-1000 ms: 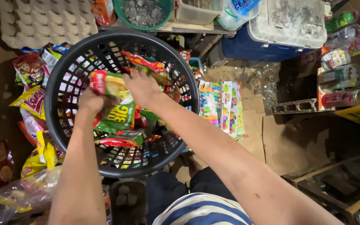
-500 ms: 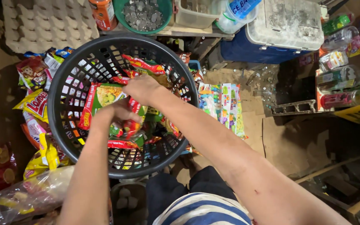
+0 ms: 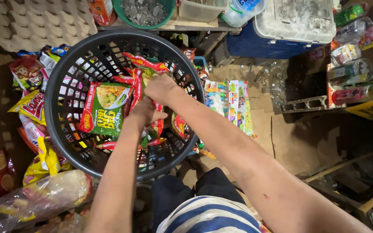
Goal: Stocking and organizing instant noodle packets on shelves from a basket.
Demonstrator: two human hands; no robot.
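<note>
- Black plastic basket [image 3: 61, 86] held red-and-green snack packets, including a large green packet [image 3: 105, 108] lying flat at its left side.
- Both hands were inside the basket.
- Left hand [image 3: 145, 113]: grip closed on the red packets [image 3: 156, 129].
- Right hand [image 3: 161, 87]: grip closed on a red packet strip [image 3: 145, 64].
- Egg tray [image 3: 39, 21] lay beyond the basket.

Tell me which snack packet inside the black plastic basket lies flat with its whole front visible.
The green packet with red edges, left of both hands. The other red packets in the round black plastic basket are crumpled or partly hidden.
</note>
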